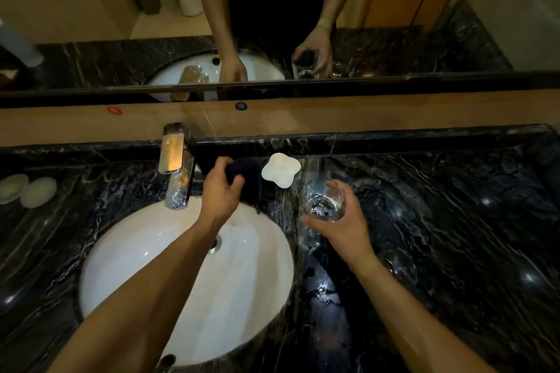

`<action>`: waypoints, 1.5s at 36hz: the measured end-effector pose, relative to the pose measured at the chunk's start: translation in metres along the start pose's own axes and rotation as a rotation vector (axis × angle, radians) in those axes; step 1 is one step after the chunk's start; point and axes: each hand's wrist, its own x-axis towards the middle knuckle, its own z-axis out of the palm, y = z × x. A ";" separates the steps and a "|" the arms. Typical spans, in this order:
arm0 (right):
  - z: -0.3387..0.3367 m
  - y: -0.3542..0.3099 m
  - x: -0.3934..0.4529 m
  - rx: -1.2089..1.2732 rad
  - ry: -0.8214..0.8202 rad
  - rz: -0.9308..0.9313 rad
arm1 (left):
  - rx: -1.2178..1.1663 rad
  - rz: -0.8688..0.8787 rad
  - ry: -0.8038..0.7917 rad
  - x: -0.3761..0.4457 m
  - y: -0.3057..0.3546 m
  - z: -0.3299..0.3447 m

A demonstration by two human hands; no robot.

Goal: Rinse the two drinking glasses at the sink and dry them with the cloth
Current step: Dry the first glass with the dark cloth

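My right hand (342, 225) grips a clear drinking glass (322, 201) just above the black marble counter, to the right of the white sink (145, 257). My left hand (219, 191) holds a dark cloth (247, 177) that lies on the counter behind the sink, between the tap and a white dish. A second clear glass (400, 266) stands on the counter to the right of my right wrist, faint against the dark stone.
A chrome tap (175, 166) stands behind the sink. A white flower-shaped dish (280, 169) sits beside the cloth. Two pale round items (27, 191) lie at the far left. The counter (454, 221) looks wet; a mirror (272, 9) runs along the back.
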 end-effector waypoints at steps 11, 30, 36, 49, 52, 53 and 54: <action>-0.032 -0.016 -0.037 -0.110 -0.064 -0.214 | -0.384 0.040 0.207 -0.059 0.053 -0.045; -0.041 -0.031 -0.081 -0.330 -0.111 -0.336 | -0.108 0.304 -0.078 -0.174 0.138 -0.018; -0.051 -0.037 -0.083 -0.350 -0.156 -0.307 | -0.004 0.403 -0.231 -0.191 0.133 -0.011; -0.060 -0.037 -0.084 -0.319 -0.392 -0.222 | 0.322 0.810 -0.633 -0.182 0.111 -0.023; -0.058 -0.037 -0.084 -0.319 -0.419 -0.190 | 0.362 0.778 -0.726 -0.178 0.116 -0.025; -0.059 -0.036 -0.083 -0.314 -0.445 -0.169 | 0.383 0.759 -0.771 -0.177 0.117 -0.026; -0.060 -0.035 -0.082 -0.305 -0.477 -0.144 | 0.392 0.736 -0.836 -0.176 0.118 -0.028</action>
